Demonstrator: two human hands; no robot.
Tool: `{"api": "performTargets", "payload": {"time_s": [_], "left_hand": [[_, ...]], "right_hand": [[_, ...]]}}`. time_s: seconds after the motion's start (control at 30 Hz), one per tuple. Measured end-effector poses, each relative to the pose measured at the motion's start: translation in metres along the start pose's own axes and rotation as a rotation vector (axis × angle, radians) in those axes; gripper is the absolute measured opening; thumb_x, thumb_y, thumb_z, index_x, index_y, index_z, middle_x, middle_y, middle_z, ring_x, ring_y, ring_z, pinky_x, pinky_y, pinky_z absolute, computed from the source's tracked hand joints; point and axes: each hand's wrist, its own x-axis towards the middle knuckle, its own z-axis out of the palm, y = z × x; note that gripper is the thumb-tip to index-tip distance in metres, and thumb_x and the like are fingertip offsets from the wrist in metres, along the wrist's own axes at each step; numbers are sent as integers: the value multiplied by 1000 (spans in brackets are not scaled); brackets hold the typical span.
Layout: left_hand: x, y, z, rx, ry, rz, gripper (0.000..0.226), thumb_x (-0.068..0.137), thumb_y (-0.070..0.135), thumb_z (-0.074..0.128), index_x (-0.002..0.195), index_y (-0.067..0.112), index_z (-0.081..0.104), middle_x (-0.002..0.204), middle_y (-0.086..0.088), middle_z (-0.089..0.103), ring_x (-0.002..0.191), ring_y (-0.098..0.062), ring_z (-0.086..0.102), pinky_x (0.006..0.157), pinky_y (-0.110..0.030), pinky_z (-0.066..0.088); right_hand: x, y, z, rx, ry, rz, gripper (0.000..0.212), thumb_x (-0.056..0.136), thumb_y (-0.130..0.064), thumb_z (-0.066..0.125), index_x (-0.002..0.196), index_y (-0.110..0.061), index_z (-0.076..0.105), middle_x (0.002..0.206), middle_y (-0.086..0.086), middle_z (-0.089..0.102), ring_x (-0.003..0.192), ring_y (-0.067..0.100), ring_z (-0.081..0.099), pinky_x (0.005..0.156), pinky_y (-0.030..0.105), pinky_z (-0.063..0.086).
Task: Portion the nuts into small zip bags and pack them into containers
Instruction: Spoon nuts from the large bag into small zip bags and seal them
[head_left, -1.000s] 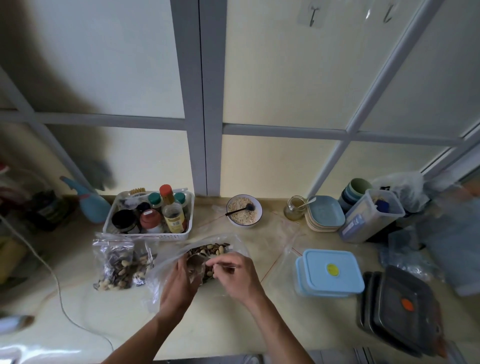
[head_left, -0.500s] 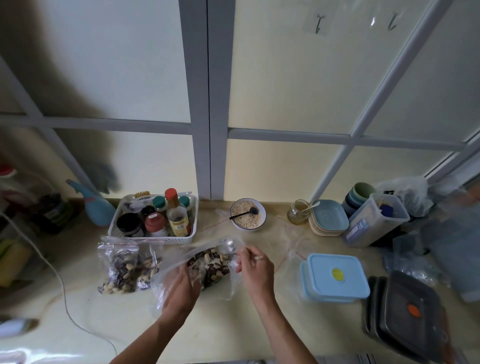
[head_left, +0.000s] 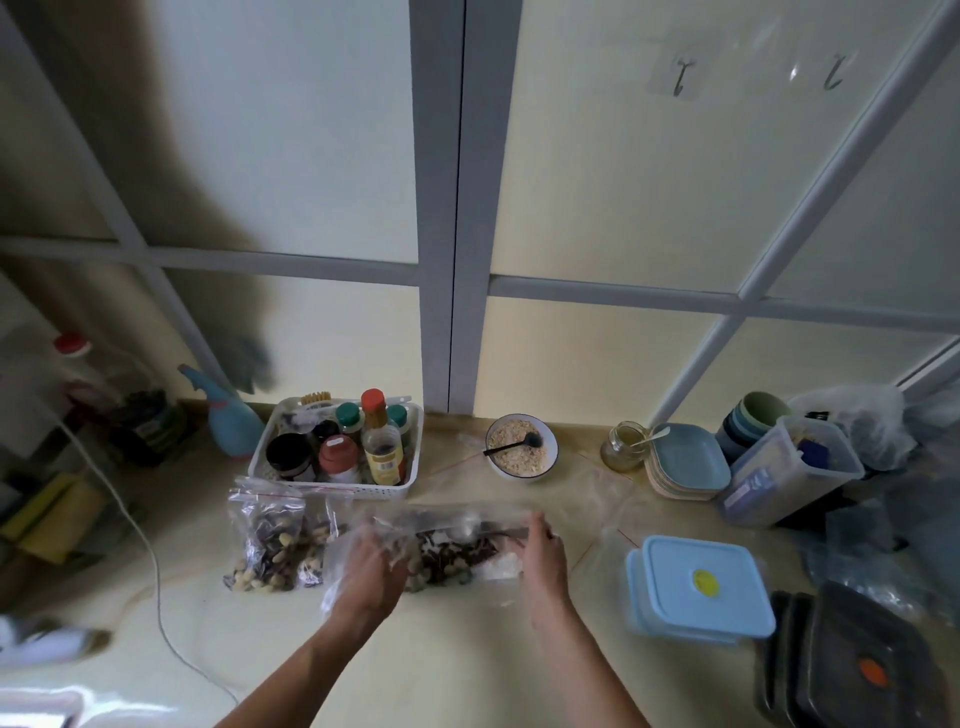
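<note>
- Both hands are on the clear plastic zip bag of mixed nuts (head_left: 452, 551), flat on the pale yellow countertop (head_left: 467, 654). Looks like the sealing step imo.
- Left hand (head_left: 371, 564) has fingers curled into the crumpled film at the bag's left end. Right hand (head_left: 540, 551) has fingertips on the bag's right end by the zip strip, but it's blurry, so can't tell if they're pinching or just pressing.
- Nuts sit between the two sets of fingers, closer to the left ones.
- Tip: shake nuts away from the zip, push air out, then run thumb + finger along the whole strip w/ the other hand anchoring.
- Already-filled small clear zip bag of nuts (head_left: 270, 540) lies just left of the left fingers. Light blue lidded plastic container (head_left: 698, 584) waits right of the right fingers, well apart.
</note>
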Motion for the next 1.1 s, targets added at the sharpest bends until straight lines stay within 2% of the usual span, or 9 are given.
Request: {"api": "performTargets", "payload": {"time_s": [0.07, 0.17, 0.23, 0.37, 0.43, 0.53, 0.77, 0.97, 1.1], "left_hand": [[15, 4, -1, 73, 56, 0, 47, 100, 50, 38, 83, 17, 66, 89, 7, 59, 73, -5, 56, 71, -28, 57], [31, 35, -15, 112, 97, 19, 34, 92, 27, 36, 80, 14, 65, 86, 1, 58, 74, -16, 57, 65, -25, 49], [35, 54, -25, 125, 86, 17, 23, 87, 15, 45, 86, 11, 67, 96, -3, 57, 84, -20, 57, 71, -24, 50], [29, 67, -25, 177, 26, -32, 22, 81, 4, 50, 80, 21, 64, 82, 2, 60, 62, -8, 49, 49, -12, 29], [21, 55, -10, 156, 21, -95, 21, 88, 13, 46, 81, 18, 65, 80, 0, 61, 65, -12, 54, 52, -20, 40], [1, 51, 1, 119, -4, -128, 14, 92, 16, 56, 102, 11, 65, 95, -5, 66, 87, -22, 65, 74, -33, 57], [-9, 48, 5, 122, -58, -171, 18, 97, 27, 53, 105, 14, 62, 110, -6, 56, 105, -23, 57, 81, -31, 50], [-12, 51, 0, 146, -34, -199, 23, 95, 24, 56, 114, 12, 60, 116, -7, 58, 93, -15, 49, 73, -23, 36], [-14, 49, -2, 161, -89, -192, 24, 92, 22, 58, 115, 14, 58, 118, -5, 57, 95, -14, 50, 76, -24, 41]], "right_hand": [[-2, -18, -7, -98, 85, -110, 46, 106, -36, 43, 90, -2, 69, 89, 14, 71, 89, 34, 66, 76, 36, 48], [-9, -46, -17, -164, 114, -210, 39, 105, -32, 41, 72, -16, 56, 65, 1, 55, 70, 27, 51, 61, 33, 40], [-7, -56, -23, -167, 112, -259, 40, 105, -36, 40, 85, -16, 68, 71, -4, 58, 76, 21, 55, 69, 33, 44], [-2, -51, -24, -225, 94, -293, 34, 105, -44, 40, 104, -27, 69, 90, -6, 64, 92, 17, 61, 81, 31, 46], [-1, -35, -22, -303, 73, -298, 36, 107, -44, 38, 102, -23, 67, 94, 1, 68, 96, 24, 64, 81, 31, 46], [-1, -10, -21, -374, 59, -265, 41, 109, -38, 37, 114, -12, 68, 108, 9, 73, 106, 30, 66, 85, 33, 48], [4, -2, -26, -752, 75, -542, 34, 108, -30, 44, 106, -9, 71, 100, 9, 67, 90, 23, 60, 75, 25, 37], [-3, 8, -8, -820, -55, -794, 26, 107, -23, 49, 108, -10, 71, 106, 6, 60, 86, 22, 64, 80, 29, 48], [-13, 23, 15, -767, -17, -873, 40, 105, -32, 37, 93, -8, 67, 95, 5, 60, 74, 22, 63, 66, 30, 52]]}}
